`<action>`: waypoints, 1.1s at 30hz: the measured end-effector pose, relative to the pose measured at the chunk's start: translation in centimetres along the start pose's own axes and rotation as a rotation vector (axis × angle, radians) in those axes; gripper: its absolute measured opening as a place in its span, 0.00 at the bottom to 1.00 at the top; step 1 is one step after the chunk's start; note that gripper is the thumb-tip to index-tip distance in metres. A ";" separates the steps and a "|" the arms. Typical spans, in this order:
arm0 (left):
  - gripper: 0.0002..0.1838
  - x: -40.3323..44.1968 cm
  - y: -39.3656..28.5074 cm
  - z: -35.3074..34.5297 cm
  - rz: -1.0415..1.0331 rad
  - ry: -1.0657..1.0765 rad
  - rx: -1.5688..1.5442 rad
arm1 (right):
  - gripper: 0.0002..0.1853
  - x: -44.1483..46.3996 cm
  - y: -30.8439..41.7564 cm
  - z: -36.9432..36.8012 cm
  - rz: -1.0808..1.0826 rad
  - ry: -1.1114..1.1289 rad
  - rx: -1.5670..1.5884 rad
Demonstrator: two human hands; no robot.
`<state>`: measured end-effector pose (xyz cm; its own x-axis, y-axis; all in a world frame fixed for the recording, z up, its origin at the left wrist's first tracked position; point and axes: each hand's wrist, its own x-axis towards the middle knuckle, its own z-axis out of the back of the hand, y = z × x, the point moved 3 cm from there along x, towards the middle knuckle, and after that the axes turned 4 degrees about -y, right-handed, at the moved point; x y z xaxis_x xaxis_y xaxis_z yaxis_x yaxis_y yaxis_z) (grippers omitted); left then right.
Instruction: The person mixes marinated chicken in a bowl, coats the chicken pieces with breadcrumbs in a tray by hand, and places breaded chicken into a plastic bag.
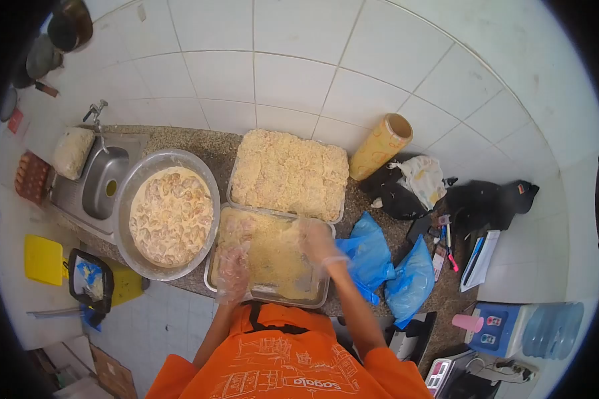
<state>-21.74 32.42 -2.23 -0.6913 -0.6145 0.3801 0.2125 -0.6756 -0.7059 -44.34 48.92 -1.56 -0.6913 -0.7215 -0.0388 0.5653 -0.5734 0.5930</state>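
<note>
My left hand (234,269), in a clear plastic glove smeared with batter, reaches over the left side of a metal tray (299,300) spread with pale breadcrumbs (273,256). Its fingers blur into the crumbs, so their pose is unclear. At the tray's right side, my right hand (318,241), also gloved, is low over the crumbs with its fingers toward the left. Whether it holds a piece cannot be made out. Left of the tray stands a wide metal bowl (122,226) of pieces in creamy batter (173,216). Behind it, a second tray (343,211) is filled with crumb-coated pieces (289,173).
A sink (103,179) with a tap (96,110) lies left of the bowl. Blue plastic bags (366,253), a large film roll (379,146) and black cloth (489,203) are on the right. A water dispenser (502,329) stands further right; a bin (90,279) is at lower left.
</note>
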 end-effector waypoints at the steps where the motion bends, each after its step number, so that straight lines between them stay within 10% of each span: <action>1: 0.18 -0.2 0.4 -0.4 -0.003 0.033 -0.039 | 0.10 1.9 0.0 1.6 0.052 -0.051 -0.076; 7: 0.20 -1.0 0.9 -1.8 -0.092 0.086 -0.066 | 0.07 11.1 3.9 13.5 0.176 -0.290 -0.524; 10: 0.19 -1.7 1.8 -2.6 -0.042 0.128 -0.092 | 0.07 14.6 -0.7 11.2 0.278 -0.451 -0.546; 13: 0.18 -2.6 2.8 -3.5 -0.027 0.165 -0.097 | 0.12 16.2 -11.7 1.4 0.097 -0.132 -0.706; 19: 0.19 -3.7 3.0 -4.3 -0.026 0.251 -0.058 | 0.30 14.8 -3.5 4.5 0.148 -0.524 -0.522; 25: 0.20 -3.3 1.8 -8.1 -0.295 0.574 -0.009 | 0.34 17.9 -3.8 1.0 0.004 -0.316 -0.601; 28: 0.21 -6.4 3.6 -10.5 -0.410 0.542 0.019 | 0.31 19.8 -2.4 5.8 -0.196 0.235 -0.293; 31: 0.21 -2.0 -0.5 -7.7 -0.164 0.672 0.051 | 0.27 13.6 -1.6 4.3 0.151 -0.584 -0.192; 33: 0.22 -1.9 -1.4 -6.3 -0.030 0.765 0.132 | 0.27 6.0 -1.8 1.2 0.039 -0.589 0.017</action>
<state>-25.02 37.08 -5.75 -0.9723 -0.1752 -0.1545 0.2334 -0.7598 -0.6068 -50.05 46.15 -1.90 -0.8065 -0.4023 0.4334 0.5913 -0.5410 0.5981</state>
